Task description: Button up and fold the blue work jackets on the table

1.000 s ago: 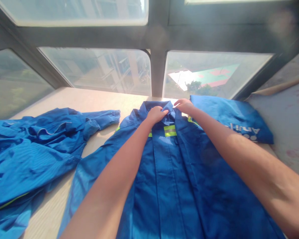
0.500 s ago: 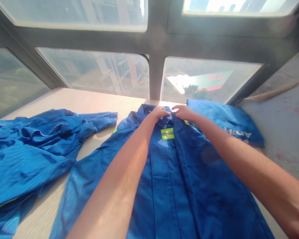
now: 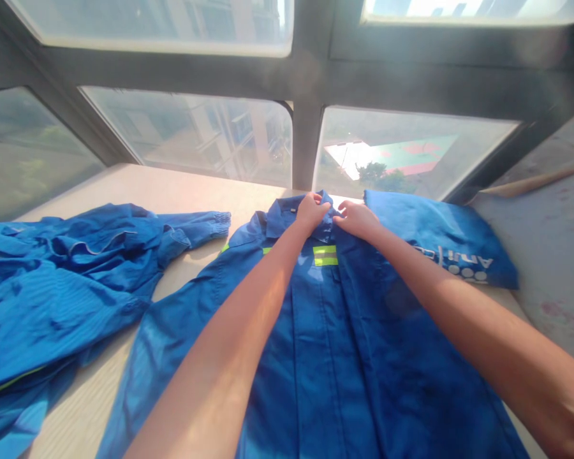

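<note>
A blue work jacket (image 3: 325,344) with yellow-green reflective strips lies spread face up on a pale wooden table (image 3: 172,191), collar toward the window. My left hand (image 3: 312,211) is closed on the collar's left side. My right hand (image 3: 356,218) pinches the collar's right side, right beside the left hand. Both forearms reach out over the jacket's front. The jacket's left sleeve runs down toward the near left.
A second blue jacket (image 3: 52,287) lies crumpled at the left, one cuff pointing right. A folded blue garment with white lettering (image 3: 440,239) sits at the right by the window. Window panes (image 3: 196,137) and a dark frame close off the far side.
My hands have drawn together at the collar; one second ago they were a little apart on it. The view shifted slightly.
</note>
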### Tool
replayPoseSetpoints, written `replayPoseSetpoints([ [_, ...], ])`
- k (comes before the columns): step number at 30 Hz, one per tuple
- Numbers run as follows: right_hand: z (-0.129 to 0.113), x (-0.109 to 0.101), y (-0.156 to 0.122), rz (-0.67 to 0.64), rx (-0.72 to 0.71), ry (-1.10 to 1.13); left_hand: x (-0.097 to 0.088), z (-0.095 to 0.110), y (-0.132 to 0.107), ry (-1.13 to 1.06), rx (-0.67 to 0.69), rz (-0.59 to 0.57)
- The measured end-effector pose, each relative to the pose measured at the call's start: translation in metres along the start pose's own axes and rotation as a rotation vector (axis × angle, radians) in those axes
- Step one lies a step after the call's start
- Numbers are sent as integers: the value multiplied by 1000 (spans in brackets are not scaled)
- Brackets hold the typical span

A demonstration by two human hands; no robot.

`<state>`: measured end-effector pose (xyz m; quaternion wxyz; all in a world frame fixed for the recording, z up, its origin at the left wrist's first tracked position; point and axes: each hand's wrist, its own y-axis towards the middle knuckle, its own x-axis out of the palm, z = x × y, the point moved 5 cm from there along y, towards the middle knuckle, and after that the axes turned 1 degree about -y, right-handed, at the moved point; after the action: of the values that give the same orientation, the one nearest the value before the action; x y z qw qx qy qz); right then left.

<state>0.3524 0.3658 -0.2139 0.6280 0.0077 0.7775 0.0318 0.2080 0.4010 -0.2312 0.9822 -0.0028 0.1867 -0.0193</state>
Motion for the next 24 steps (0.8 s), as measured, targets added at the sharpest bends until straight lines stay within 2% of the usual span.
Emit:
replayPoseSetpoints([
  [2,-10,-7,-7,55,-33,-153,-15,6,-8,279,119,26],
  [4,-28,-12,-14,147,-141,-229,-37,8,-19,579,219,38],
  [7,-62,-2,-24,140,-372,-158,-80,-2,-33,867,215,98],
  [8,-69,6,-26,108,-382,-121,-92,-8,-36,929,202,115],
  [10,-77,25,-25,32,-279,-64,-109,-19,-42,1007,209,112],
  [12,-80,45,-24,-18,-171,-46,-111,-30,-48,1048,264,55],
  [15,-84,64,-23,7,-187,-61,-98,-45,-54,1076,346,-27],
  [19,-77,73,-22,68,-181,-67,-82,-62,-56,1060,334,-42],
  [24,-66,72,-23,4,-129,-39,-82,-65,-54,1029,314,-18],
])
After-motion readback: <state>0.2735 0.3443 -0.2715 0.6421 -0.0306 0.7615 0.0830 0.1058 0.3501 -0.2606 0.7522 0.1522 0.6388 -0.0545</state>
